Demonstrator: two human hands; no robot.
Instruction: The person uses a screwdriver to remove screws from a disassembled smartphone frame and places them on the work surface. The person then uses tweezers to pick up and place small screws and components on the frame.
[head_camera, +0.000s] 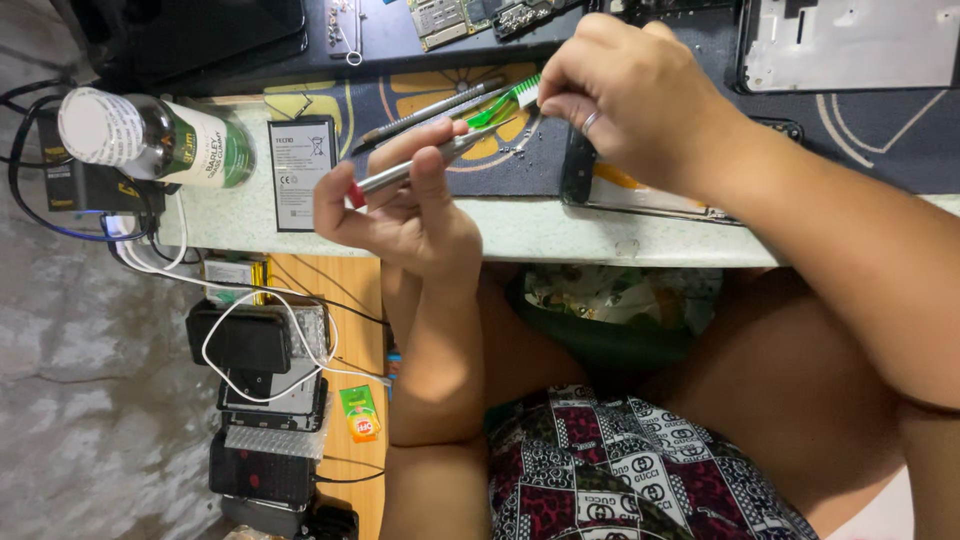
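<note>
My left hand (400, 205) grips a slim silver screwdriver (420, 165) with a red end cap, its shaft pointing right and upward. My right hand (625, 85), with a ring on one finger, pinches its fingertips together at the screwdriver's tip. Whether anything small sits between them is hidden. Just under the fingertips lies a green-handled brush (503, 103) beside a grey pen-like tool (425, 117). Beneath my right wrist an opened phone body (640, 195) rests on a dark patterned mat (880, 135).
A black and white phone battery (300, 172) lies on the pale worktop edge (560, 235). A bottle (150, 140) with a white cap lies on its side at left. Circuit boards (450, 15) and a silver phone plate (850, 40) sit at the back. Chargers and cables (260, 345) crowd the lower left shelf.
</note>
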